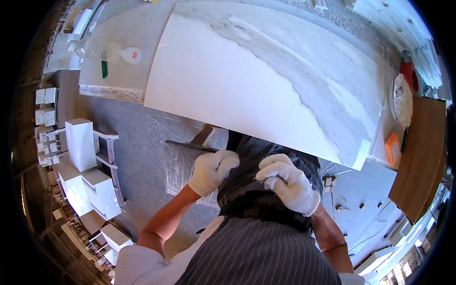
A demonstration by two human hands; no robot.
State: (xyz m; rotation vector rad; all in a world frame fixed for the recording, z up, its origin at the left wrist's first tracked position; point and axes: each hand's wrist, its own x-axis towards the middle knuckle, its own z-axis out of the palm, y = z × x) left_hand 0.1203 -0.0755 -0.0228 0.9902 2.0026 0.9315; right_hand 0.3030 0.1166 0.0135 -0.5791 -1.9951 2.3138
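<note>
Both hands wear white knitted gloves and are held before my lap, over dark trousers (251,156) and a dark striped apron (256,254). My left hand (213,172) is closed, fingers curled in; whatever they may hold is hidden. Beside its knuckles is the end of a dark narrow bar (187,145), apart or touching I cannot tell. Fingers bent and drawn together, my right hand (289,185) is closed near the apron's top folds; I cannot make out what is in it. Ahead lies a large white slab with grey marble veining (237,80), its near edge just beyond my hands.
Left of the slab, a clear plastic bottle (111,51) and a green block (104,69) rest on a lower pale slab (121,78). At right are a filled bowl (403,100), an orange object (393,148) and a cardboard box (420,156). White blocks (80,142) stand at left.
</note>
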